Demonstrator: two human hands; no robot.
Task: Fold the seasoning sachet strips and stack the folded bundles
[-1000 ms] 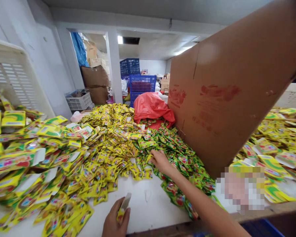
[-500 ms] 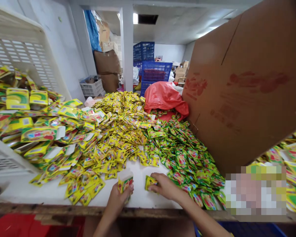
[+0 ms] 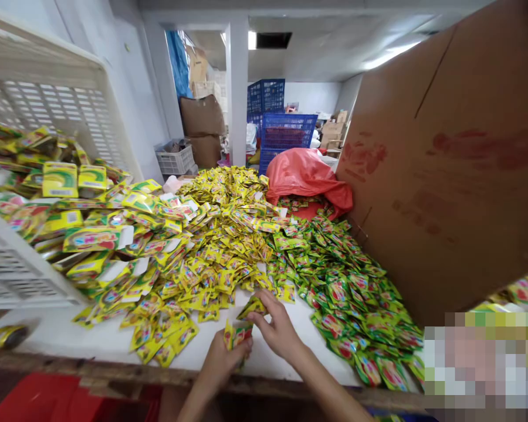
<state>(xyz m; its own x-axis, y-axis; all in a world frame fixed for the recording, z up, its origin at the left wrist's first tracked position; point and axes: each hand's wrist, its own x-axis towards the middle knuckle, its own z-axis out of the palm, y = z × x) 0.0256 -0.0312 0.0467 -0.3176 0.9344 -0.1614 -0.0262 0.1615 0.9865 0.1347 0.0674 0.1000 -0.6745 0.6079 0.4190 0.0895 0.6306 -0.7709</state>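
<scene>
My left hand (image 3: 220,358) is closed around a small printed carton (image 3: 236,334), yellow, green and red, held upright over the white tabletop (image 3: 286,366). Just above the carton, my right hand (image 3: 278,329) pinches a small yellow packet (image 3: 252,306) between thumb and fingers. The packet is close to the carton's top; whether they touch I cannot tell. Beyond my hands spreads a heap of yellow packets (image 3: 220,249). Green packets (image 3: 347,293) lie heaped to the right of my right hand. Flat-sided cartons (image 3: 92,237), some with white flaps open, are piled at the left.
A white plastic crate (image 3: 22,264) lies on its side at the left, spilling cartons. A red sack (image 3: 305,176) sits behind the green packets. The large cardboard box (image 3: 422,176) walls off the right. Blue crates (image 3: 288,130) stand farther back. The table's wooden edge (image 3: 127,375) runs in front.
My right hand has moved left and slightly up with the yellow packet, bringing it to the carton. My left hand keeps its hold on the carton. The view has shifted slightly left.
</scene>
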